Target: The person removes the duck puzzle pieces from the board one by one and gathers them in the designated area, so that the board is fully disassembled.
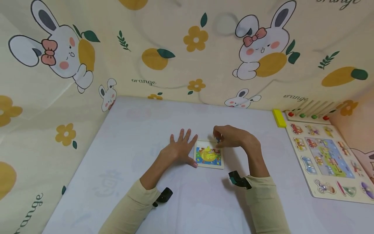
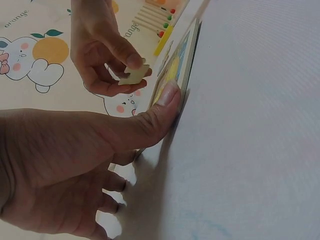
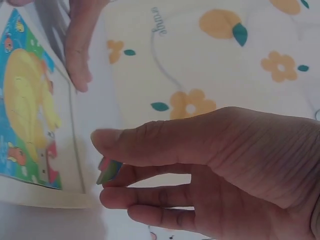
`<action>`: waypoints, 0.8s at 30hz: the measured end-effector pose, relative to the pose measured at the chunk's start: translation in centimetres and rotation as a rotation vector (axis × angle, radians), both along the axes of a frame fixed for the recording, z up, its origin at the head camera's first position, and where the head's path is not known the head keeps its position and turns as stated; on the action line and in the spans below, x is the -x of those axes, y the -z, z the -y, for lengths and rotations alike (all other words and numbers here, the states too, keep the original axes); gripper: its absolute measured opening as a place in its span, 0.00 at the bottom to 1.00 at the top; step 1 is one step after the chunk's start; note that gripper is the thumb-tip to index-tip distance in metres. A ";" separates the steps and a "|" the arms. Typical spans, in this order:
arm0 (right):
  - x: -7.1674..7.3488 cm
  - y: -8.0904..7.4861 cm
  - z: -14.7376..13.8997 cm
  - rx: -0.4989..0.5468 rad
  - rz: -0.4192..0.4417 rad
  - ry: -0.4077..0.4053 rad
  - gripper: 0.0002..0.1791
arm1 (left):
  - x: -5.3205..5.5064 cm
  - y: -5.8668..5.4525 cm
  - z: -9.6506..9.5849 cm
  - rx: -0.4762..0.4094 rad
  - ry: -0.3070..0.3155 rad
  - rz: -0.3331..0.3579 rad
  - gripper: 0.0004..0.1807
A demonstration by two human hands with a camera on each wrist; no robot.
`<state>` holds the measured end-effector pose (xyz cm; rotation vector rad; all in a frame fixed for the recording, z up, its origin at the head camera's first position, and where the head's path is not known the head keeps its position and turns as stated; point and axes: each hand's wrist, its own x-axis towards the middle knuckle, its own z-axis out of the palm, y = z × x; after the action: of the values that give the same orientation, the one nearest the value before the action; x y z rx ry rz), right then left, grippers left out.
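A small jigsaw puzzle (image 1: 208,156) in a pale frame lies on the white tabletop, showing a yellow duck on blue and green. Part of its upper area is bare board, as the right wrist view shows. My left hand (image 1: 179,151) lies to its left with fingers spread, and the thumb (image 2: 167,97) rests on the frame's edge. Above the upper right corner, my right hand (image 1: 233,136) pinches a loose puzzle piece (image 3: 109,171) between thumb and fingers. From the left wrist view the piece shows its plain pale back (image 2: 134,76), held apart from the board.
To the right lies a large wooden picture board (image 1: 301,162) with vehicle pieces. Behind it stands a rack of thin sticks (image 1: 314,110) with red and green beads, beside a yellow block (image 1: 279,118). A rabbit-and-orange printed cloth (image 1: 169,35) hangs along the back and left.
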<state>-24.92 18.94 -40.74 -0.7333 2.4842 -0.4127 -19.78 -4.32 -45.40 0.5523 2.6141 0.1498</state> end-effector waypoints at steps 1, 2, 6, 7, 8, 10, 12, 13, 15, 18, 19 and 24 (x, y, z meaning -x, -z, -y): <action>0.0 -0.1 -0.1 0.006 -0.007 -0.001 0.18 | 0.0 -0.1 0.0 0.000 0.000 0.002 0.66; -0.1 -0.3 -0.3 0.013 -0.015 -0.007 0.17 | 0.0 -0.1 0.0 0.000 -0.001 0.001 0.65; -0.3 -0.8 -0.7 0.033 -0.027 0.005 0.18 | 0.0 -0.2 -0.1 0.006 -0.001 0.001 0.65; -0.3 -1.0 -0.8 0.035 -0.029 0.012 0.18 | -0.1 -0.2 -0.1 0.007 -0.001 0.002 0.65; -0.4 -1.2 -1.0 0.037 -0.030 0.019 0.18 | -0.1 -0.2 -0.1 0.007 0.000 0.000 0.65; -0.5 -1.6 -1.3 0.035 -0.030 0.048 0.19 | -0.1 -0.1 -0.1 0.004 0.001 -0.004 0.65; -0.6 -1.9 -1.6 0.035 -0.033 0.070 0.20 | -0.1 -0.1 -0.1 0.003 0.000 -0.007 0.65; -0.6 -2.0 -1.8 0.038 -0.033 0.079 0.20 | -0.1 -0.1 -0.1 0.004 0.001 -0.007 0.65; -0.7 -2.2 -2.3 0.042 -0.036 0.095 0.20 | -0.2 0.0 -0.1 0.007 -0.003 -0.009 0.65; -0.8 -2.5 -3.3 0.053 -0.052 0.113 0.20 | -0.2 0.1 -0.1 0.014 -0.002 -0.007 0.65; -0.8 -2.6 -3.6 0.053 -0.062 0.118 0.20 | -0.2 0.1 -0.1 0.013 -0.002 -0.009 0.65; -0.8 -3.1 -5.1 0.066 -0.130 0.133 0.20 | -0.2 -0.1 -0.1 0.009 -0.001 -0.016 0.65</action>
<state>-24.16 24.04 -37.67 -0.6408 2.6625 -0.5127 -19.60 -4.21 -45.35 0.5508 2.6295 0.1343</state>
